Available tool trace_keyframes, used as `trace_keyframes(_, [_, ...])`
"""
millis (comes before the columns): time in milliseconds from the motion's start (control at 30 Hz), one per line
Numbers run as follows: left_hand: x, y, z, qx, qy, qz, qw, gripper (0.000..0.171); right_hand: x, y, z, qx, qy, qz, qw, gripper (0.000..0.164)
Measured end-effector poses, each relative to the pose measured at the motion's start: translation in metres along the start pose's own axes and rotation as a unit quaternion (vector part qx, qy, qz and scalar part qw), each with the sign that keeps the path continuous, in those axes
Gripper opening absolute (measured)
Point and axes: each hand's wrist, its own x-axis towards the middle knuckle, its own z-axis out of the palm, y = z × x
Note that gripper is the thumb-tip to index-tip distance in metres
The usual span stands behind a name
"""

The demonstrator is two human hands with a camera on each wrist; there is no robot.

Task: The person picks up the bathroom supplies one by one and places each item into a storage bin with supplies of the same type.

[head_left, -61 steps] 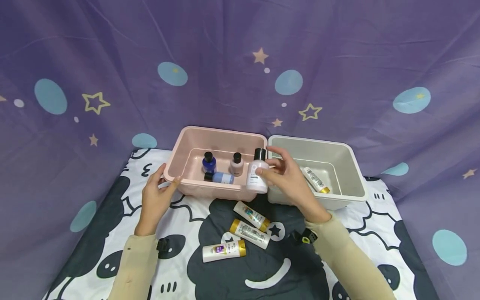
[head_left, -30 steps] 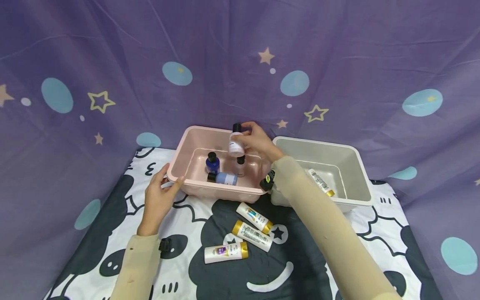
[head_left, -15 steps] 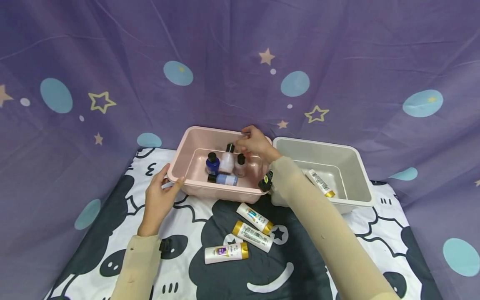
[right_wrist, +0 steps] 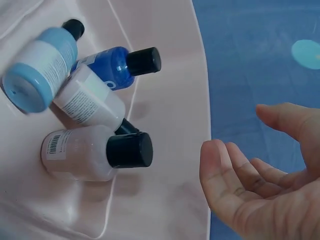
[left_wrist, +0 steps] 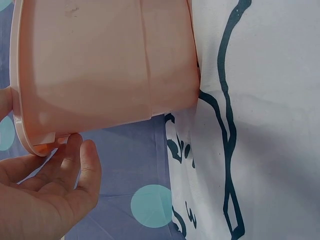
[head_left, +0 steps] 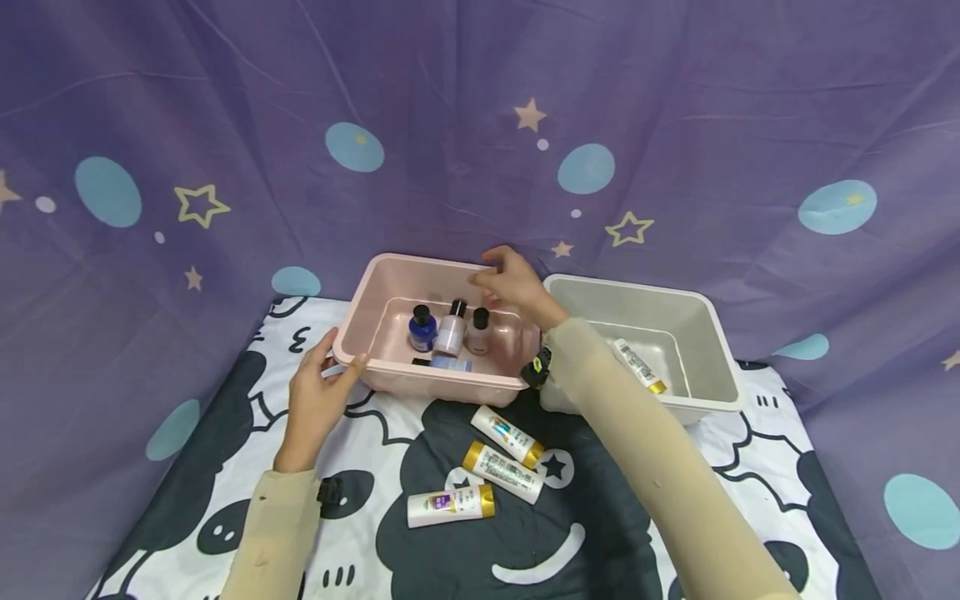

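White bottle (head_left: 450,337) is tilted, cap (head_left: 458,307) rearward, in bin (head_left: 442,386) gripped by left hand (head_left: 318,400). Right hand (head_left: 517,285) is loosely spread

Below the right hand (head_left: 513,282), the pink rectangular plastic bin (head_left: 435,385) partly hides a rounded light-blue bottle (head_left: 452,364); farther below, we cannot read the small print on gold-capped white tubes (head_left: 442,507).
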Motion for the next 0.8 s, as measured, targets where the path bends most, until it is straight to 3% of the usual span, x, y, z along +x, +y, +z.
trace_keyframes(233, [-0.001, 0.001, 0.000, -0.002, 0.001, 0.003, 1.0000, 0.072, -0.016, -0.005, -0.007, -0.016, 0.003, -0.028, 0.999, 0.055])
trace_keyframes(433, [-0.001, 0.000, -0.001, -0.005, -0.001, 0.002, 1.0000, 0.073, -0.026, -0.004, -0.012, 0.004, 0.010, -0.049, 0.999, 0.052])
trace_keyframes(800, [-0.001, 0.002, -0.001, -0.002, -0.004, 0.000, 1.0000, 0.072, -0.061, -0.001, -0.021, -0.014, 0.017, -0.099, 0.995, 0.046])
